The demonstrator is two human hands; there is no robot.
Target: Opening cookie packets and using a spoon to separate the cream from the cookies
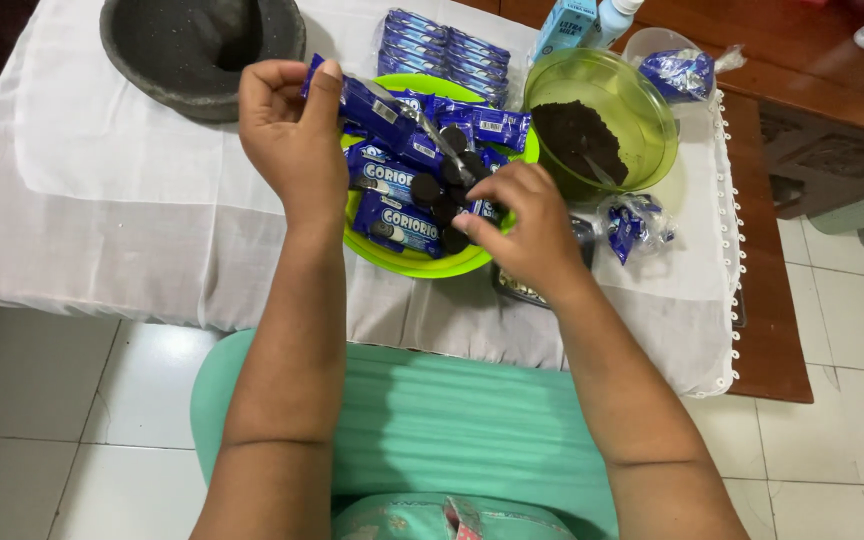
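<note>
My bench [102, 200], under its white cloth, carries everything; at its twelve o'clock edge sits a grey stone mortar [202, 50], and toward two o'clock a clear green bowl [642, 110] with dark crumbs in it. Between my hands lies the lime-green plate [422, 265], heaped with blue biscuit packets and loose dark biscuits [437, 195]. My left hand [292, 130] is closed around one end of a blue biscuit packet [377, 112], held above the plate's ten o'clock side; its long axis runs from my thumb down toward four o'clock, its open end pointing at my other hand. My right hand [527, 230] hovers at the plate's four o'clock rim, fingertips pinched together over the loose biscuits, though I cannot tell whether they hold one. My right hand is nearer the biscuits, and the packet's mouth lies at ten o'clock from it.
</note>
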